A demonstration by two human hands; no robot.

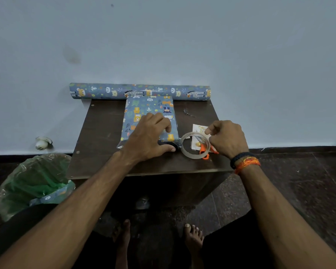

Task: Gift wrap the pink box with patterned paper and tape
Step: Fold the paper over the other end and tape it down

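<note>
The box lies in the middle of the small dark table, already covered in the blue animal-print paper, so no pink shows. Judging by this, the wrapping is far along and the step in hand is sealing the near end flap with tape.

The left hand lies over the near part of the box, fingers bent down on the top and thumb pressed against the near end, holding the fold shut. The right hand is just beside it at the clear tape roll, thumb and forefinger pinched at the roll's far rim, likely on the loose tape end, though the tape itself is too faint to see. Orange scissors lie under the roll.

The next move probably calls for drawing out a short strip while the left hand keeps pressing.

The spare paper roll rests against the wall behind.
</note>
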